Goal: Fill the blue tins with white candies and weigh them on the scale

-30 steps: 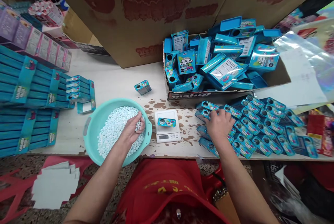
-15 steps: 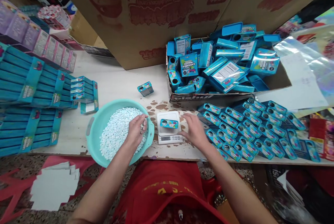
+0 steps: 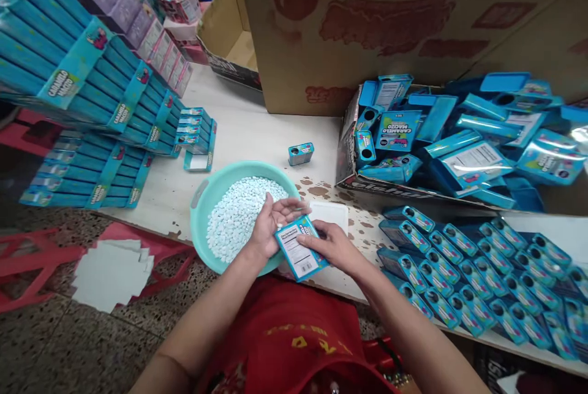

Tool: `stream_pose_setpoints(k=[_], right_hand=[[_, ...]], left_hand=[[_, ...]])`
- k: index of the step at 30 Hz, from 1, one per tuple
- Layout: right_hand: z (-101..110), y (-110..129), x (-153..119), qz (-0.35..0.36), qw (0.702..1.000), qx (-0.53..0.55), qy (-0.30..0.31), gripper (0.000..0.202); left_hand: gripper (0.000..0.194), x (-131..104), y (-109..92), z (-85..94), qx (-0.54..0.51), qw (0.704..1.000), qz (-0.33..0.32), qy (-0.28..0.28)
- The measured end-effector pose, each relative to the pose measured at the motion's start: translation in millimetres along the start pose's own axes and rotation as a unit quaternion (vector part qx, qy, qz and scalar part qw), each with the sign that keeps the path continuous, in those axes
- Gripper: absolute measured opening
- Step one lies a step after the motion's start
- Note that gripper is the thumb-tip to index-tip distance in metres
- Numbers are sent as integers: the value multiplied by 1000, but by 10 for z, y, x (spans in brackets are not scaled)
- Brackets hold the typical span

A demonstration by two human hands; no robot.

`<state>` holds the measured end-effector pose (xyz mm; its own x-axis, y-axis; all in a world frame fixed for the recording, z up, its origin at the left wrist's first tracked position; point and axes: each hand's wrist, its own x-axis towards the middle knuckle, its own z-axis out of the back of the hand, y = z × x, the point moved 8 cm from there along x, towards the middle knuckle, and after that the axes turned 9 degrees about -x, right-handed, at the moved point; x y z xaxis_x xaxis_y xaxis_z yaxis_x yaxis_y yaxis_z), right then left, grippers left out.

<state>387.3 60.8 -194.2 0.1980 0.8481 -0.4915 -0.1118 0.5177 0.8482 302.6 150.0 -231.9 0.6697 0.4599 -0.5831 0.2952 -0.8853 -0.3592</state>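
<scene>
A blue candy box (image 3: 301, 250), printed with a nutrition panel, is tilted in my right hand (image 3: 333, 248), thumb across its face. My left hand (image 3: 271, 225) is beside the box's upper end, palm turned up and fingers stretched out. Whether small candies lie in that palm is hard to make out. Below and left of it, a turquoise basin (image 3: 201, 222) holds many pale candies (image 3: 243, 207). Partly hidden behind my right hand is the white scale (image 3: 337, 215). Another small candy box (image 3: 301, 154) stands upright beyond the basin.
To the right, an open carton (image 3: 386, 189) is heaped with blue boxes, and rows of upright boxes (image 3: 468, 271) stand in front. Stacked display packs (image 3: 105, 87) fill the left. A tall cardboard box (image 3: 298, 69) closes off the back. Below the table edge lie white cards (image 3: 113, 274).
My right hand has lifted the candy box off the scale and tilted it. My left hand has left the basin and opened beside the box. The view has swung left.
</scene>
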Motion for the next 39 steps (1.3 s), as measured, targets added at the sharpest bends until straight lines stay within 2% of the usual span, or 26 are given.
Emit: stream_pose_setpoints(k=[2, 5, 10, 15, 17, 19, 21, 23, 25, 29, 30, 31, 32, 33, 35, 36, 37, 39], right_hand=[[-170, -29, 66, -28, 998, 27, 54, 46], [-236, -94, 117, -30, 996, 61, 63, 45], [-167, -199, 96, -15, 996, 91, 10, 43], [-181, -218, 5, -17, 990, 137, 12, 43], [-101, -215, -23, 2, 991, 132, -5, 42], [110, -219, -32, 42, 990, 111, -76, 41], [380, -240, -33, 85, 978, 76, -177, 42], [569, -286, 0, 108, 962, 41, -246, 43], [630, -342, 84, 112, 958, 21, -264, 43], [637, -376, 170, 141, 948, -23, -284, 43], [677, -378, 133, 150, 939, -55, -306, 45], [747, -390, 66, 154, 923, -100, -338, 48], [845, -416, -30, 149, 901, -156, -376, 51], [965, -461, -149, 131, 873, -217, -416, 51], [1244, -611, -424, 59, 806, -332, -486, 42], [1384, -704, -561, 14, 774, -375, -509, 35], [1510, -801, -684, -29, 746, -409, -524, 30], [1692, -974, -845, -90, 715, -453, -525, 27]], left_hand=[[42, -3, 94, 119, -57, 996, 37, -48], [36, -31, 122, 273, -96, 991, 38, -86], [26, -51, 89, 339, -103, 989, 41, -94], [23, -3, 81, 335, -60, 992, 50, -96], [26, 11, 78, 333, -38, 993, 49, -99], [30, 15, 26, 315, 16, 995, 28, -99], [32, 7, -114, 244, 121, 988, -33, -92], [24, -15, -278, 67, 258, 957, -113, -66], [17, -22, -344, -166, 370, 915, -157, -26], [18, 109, -231, -482, 465, 875, -133, 31], [17, 167, -215, -533, 492, 859, -136, 36], [16, 236, -214, -580, 534, 832, -146, 36], [13, 319, -226, -626, 590, 790, -162, 33], [9, 417, -245, -672, 652, 736, -181, 26], [3, 660, -288, -745, 767, 608, -206, 1], [8, 798, -308, -768, 809, 549, -209, -14], [13, 936, -330, -780, 841, 500, -207, -28], [22, 1173, -392, -772, 878, 433, -194, -62]])
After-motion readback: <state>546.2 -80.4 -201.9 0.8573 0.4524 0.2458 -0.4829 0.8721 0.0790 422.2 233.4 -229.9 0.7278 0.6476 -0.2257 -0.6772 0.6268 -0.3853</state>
